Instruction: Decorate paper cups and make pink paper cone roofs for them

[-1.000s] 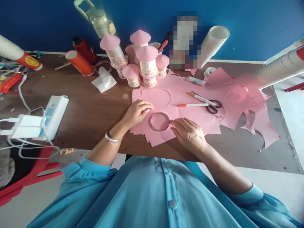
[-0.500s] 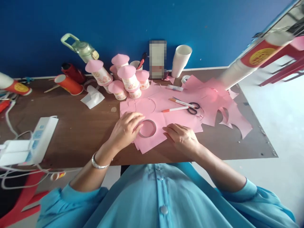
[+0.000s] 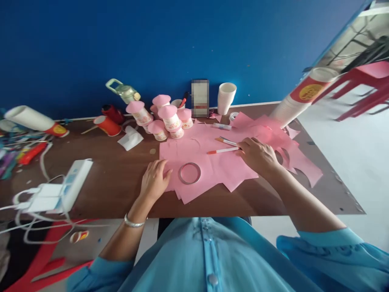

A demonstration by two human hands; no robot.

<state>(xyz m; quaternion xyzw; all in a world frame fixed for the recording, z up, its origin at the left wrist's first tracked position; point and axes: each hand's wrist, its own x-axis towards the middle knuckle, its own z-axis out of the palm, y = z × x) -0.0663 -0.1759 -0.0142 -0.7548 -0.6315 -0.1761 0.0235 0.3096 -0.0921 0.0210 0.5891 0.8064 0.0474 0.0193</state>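
My left hand (image 3: 154, 179) rests at the left edge of the pink paper (image 3: 209, 170), thumb apart from the fingers, holding nothing. A thin ring (image 3: 189, 173) lies flat on the paper, just right of that hand. My right hand (image 3: 258, 155) is over the pens at the right; its fingertips touch the pen ends and cover the scissors' place, so what it grips is hidden. An orange-tipped white pen (image 3: 223, 150) and an orange-and-white pen (image 3: 227, 141) point left from under it. A white tube (image 3: 221, 126) lies farther back.
Pink-roofed paper cups (image 3: 169, 117) cluster at the back. Behind stand a phone (image 3: 200, 98) and stacked white cups (image 3: 226, 98). Left are a red cup (image 3: 107, 126), a tissue (image 3: 130, 138) and a power strip (image 3: 74, 182) with cables. Another cup stack (image 3: 299, 99) leans at right.
My right hand has moved right and forward from beside the ring to the pens and scissors. My left hand has drawn back left, off the ring. The view has shifted.
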